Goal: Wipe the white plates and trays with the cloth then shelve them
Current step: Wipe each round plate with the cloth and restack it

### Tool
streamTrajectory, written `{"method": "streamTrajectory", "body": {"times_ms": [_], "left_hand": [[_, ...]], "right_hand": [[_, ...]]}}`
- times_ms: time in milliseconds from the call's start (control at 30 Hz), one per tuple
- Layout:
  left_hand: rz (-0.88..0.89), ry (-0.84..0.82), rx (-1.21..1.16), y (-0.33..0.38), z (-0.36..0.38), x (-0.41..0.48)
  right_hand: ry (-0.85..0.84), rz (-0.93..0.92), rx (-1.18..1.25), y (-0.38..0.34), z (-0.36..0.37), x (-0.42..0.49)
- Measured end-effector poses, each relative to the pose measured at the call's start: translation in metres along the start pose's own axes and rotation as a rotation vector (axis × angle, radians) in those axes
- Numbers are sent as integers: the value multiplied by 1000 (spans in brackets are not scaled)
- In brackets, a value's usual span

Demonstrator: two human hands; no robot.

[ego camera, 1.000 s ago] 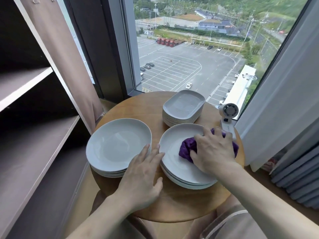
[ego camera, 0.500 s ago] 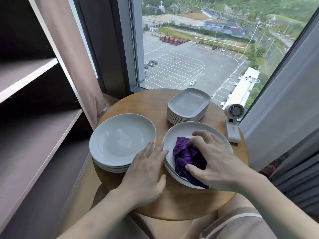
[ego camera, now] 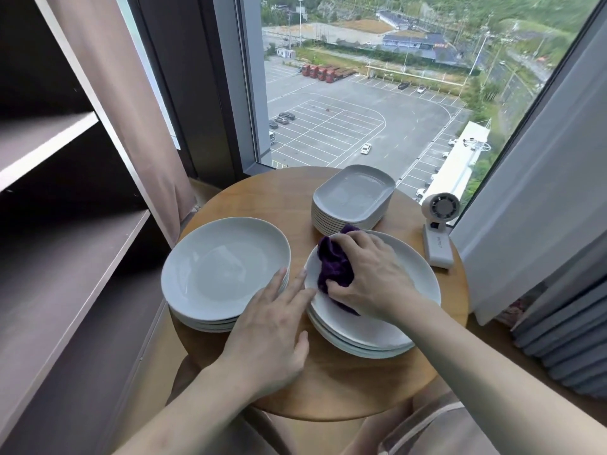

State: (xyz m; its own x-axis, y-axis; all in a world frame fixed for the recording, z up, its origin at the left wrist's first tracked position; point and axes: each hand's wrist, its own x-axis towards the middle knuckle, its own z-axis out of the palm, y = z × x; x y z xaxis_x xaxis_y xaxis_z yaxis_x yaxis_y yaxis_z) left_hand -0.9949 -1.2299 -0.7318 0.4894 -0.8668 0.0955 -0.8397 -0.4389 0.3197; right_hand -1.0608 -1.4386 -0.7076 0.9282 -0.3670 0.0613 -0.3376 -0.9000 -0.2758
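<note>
Shelves (ego camera: 65,257): no plates on boards I can see.
Left plate stack (ego camera: 223,267): on table (ego camera: 328,389).
Left hand (ego camera: 272,330): fingers straight, holding nothing, tips at rim of right plate stack (ego camera: 410,290).
Cloth (ego camera: 333,267): purple, bunched on top plate, gripped by right hand (ego camera: 371,274), fingers curled round it.
Tray stack (ego camera: 354,192): behind, waiting.
I judge task early: one plate mid-wipe, all shelving left.
</note>
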Motion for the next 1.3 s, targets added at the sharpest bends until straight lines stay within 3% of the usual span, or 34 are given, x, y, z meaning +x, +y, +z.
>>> {"method": "streamTrajectory", "body": {"times_ms": [400, 633, 933, 1167, 1300], "left_hand": [[-25, 30, 0, 4, 0, 0], [-58, 67, -35, 7, 1, 2], [-97, 86, -89, 4, 2, -1], [-78, 100, -100, 3, 5, -1], [-63, 92, -99, 4, 5, -2]], "right_hand": [[-120, 143, -286, 37, -33, -35], [-178, 130, -71, 36, -37, -67], [-125, 56, 174, 3, -13, -64], [-23, -2, 270, -18, 7, -32], [54, 31, 202, -18, 13, -13]]}}
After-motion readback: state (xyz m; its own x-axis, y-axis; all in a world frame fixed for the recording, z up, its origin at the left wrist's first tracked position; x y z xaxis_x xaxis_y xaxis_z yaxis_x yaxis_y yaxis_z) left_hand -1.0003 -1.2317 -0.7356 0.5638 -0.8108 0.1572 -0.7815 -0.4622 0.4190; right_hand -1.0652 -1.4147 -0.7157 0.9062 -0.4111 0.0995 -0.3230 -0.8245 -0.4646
